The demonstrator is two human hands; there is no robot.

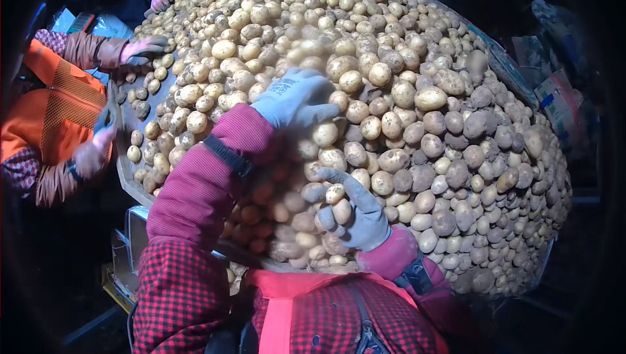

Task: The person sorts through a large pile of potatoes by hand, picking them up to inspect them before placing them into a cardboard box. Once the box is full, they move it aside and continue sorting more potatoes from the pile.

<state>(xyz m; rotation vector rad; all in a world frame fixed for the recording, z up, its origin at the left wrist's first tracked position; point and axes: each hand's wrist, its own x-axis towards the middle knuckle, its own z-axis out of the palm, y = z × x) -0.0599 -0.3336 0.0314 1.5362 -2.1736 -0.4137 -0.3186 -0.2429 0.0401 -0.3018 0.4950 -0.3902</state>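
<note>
A broad heap of potatoes (pixel 430 98), many with soil on them, covers the table in front of me. My left hand (pixel 293 100), in a grey-blue work glove, reaches over the middle of the heap. Its thumb is stretched away from the fingers, whose tips are blurred against the potatoes. Nearer my body, my right hand (pixel 362 217) wears a similar grey glove. Its fingers curl around small potatoes (pixel 341 211), with another potato (pixel 334 193) between thumb and fingers. Blurred potatoes (pixel 297 203) lie beneath and beside my left forearm.
At the left, a person in an orange vest (pixel 55 103) has gloved hands (pixel 143 49) at the table edge (pixel 124 165). Another person's gloved hand (pixel 161 0) rests at the far edge. Below left stands a box (pixel 124 256). Bags (pixel 561 103) are at the right.
</note>
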